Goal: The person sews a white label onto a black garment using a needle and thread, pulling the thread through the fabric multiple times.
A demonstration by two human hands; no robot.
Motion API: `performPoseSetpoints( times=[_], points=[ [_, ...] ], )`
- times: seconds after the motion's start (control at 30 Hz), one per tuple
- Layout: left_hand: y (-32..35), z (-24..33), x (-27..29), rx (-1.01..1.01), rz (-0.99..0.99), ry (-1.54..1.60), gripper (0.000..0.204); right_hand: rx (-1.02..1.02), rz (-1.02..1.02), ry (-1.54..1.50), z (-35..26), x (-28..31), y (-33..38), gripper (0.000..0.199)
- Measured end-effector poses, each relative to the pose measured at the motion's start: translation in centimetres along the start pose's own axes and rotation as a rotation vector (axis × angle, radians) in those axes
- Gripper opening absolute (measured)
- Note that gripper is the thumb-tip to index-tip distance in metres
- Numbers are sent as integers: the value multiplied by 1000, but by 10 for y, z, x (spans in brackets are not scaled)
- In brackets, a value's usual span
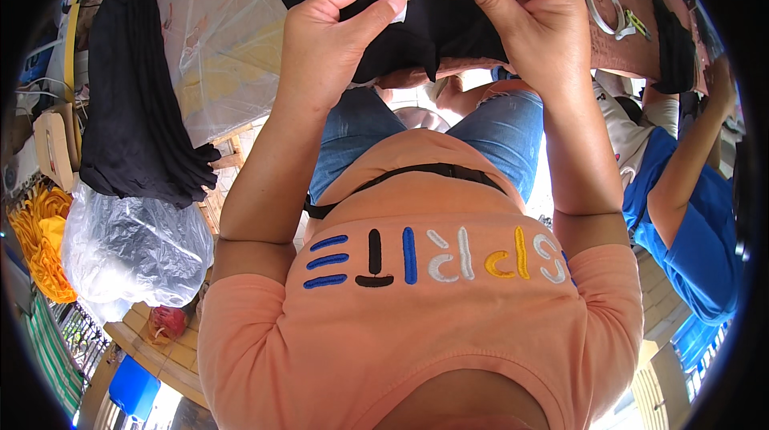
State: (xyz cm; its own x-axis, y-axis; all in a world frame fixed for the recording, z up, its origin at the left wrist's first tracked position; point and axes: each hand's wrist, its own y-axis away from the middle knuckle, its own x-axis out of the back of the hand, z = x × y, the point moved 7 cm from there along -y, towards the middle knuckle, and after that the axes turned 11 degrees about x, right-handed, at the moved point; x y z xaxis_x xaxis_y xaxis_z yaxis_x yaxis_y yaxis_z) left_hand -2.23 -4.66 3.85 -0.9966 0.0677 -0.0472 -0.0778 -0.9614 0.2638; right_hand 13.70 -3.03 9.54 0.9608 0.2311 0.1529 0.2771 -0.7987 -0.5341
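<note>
Pinched between the thumb and forefinger of my left hand (324, 50) is a small white label-like piece (400, 6). A short gap to the right, my right hand (541, 22) is raised with its thumb and fingertips pressed together. Whatever the right fingertips hold, if anything, is too small to make out. Black cloth (469, 38) lies on the table below and behind both hands, its near edge hanging over the table's edge.
On the table's right are a white ring-shaped roll (594, 7) and yellow-green thread snips (638, 24). A person in a blue shirt (681, 230) sits at the right. At left, black fabric (128, 94) hangs above a clear plastic bag (136, 246) and orange cloth (40, 230).
</note>
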Motion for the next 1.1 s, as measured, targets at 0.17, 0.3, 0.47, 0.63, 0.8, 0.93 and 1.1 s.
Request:
performPoseSetpoints(
  times=[0.17, 0.3, 0.47, 0.63, 0.8, 0.93, 1.1],
  points=[
    [0, 0, 2, -68, 23, 7, 20, 39, -8, -32, -3, -2, -1, 5],
    [0, 0, 2, -48, 20, 1, 21, 34, -3, -48, -6, -2, -1, 5],
    [0, 0, 2, -16, 7, -24, 24, 41, 17, -62, -9, 0, -1, 5],
    [-2, -1, 1, -43, -1, 19, 21, 22, 3, -48, -15, -1, -1, 5],
    [-3, -1, 0, -77, 10, -30, 20, 63, -8, -69, -22, -3, 4, 4],
    [-3, -1, 0, -63, 28, -53, 20, 30, 13, -156, -17, -5, 6, 5],
    [-5, 1, 0, -62, 59, -74, 20, -5, 1, -114, -8, -9, 9, 6]
  ],
)
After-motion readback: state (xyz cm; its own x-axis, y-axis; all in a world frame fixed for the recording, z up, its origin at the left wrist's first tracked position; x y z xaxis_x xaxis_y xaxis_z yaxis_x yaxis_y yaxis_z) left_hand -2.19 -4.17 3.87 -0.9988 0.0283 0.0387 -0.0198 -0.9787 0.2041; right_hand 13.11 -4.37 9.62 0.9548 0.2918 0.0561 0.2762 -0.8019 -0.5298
